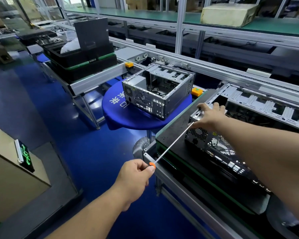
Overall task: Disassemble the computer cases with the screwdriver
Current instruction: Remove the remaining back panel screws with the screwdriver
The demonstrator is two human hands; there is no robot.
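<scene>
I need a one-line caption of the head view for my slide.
Left hand drives a long screwdriver into the near computer case, steadied by the right hand.

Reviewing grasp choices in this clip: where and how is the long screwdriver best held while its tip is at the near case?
At the handle end, from the side away from the case. The screwdriver is a long thin bare shaft slanting up to the near computer case, with its only thick part the orange-collared handle. The left hand pinches it there; the right hand rests on the case.
</scene>
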